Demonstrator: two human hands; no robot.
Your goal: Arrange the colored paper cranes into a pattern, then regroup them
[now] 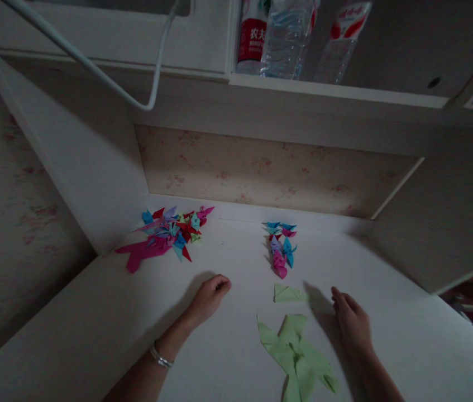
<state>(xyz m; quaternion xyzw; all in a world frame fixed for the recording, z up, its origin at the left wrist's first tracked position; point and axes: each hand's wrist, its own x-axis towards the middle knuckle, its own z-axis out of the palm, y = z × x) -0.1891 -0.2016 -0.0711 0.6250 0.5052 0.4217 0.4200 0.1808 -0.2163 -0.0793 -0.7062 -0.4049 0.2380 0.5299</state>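
My left hand (211,296) rests on the white desk (228,363) with its fingers curled into a loose fist, nothing visible in it. A silver bracelet (161,357) circles that wrist. My right hand (351,321) lies flat on the desk with fingers stretched out, holding nothing. Between the hands sits a small folded green paper piece (286,293). Several loose green paper sheets (299,354) lie just left of my right wrist. A short row of folded paper cranes (281,248) in blue, purple and pink stands beyond the green piece.
A heap of colourful folded paper cranes (167,234) lies at the back left corner. Plastic water bottles (286,36) stand on the shelf above. A white cable (94,67) hangs across the upper left. Cabinet walls close in both sides.
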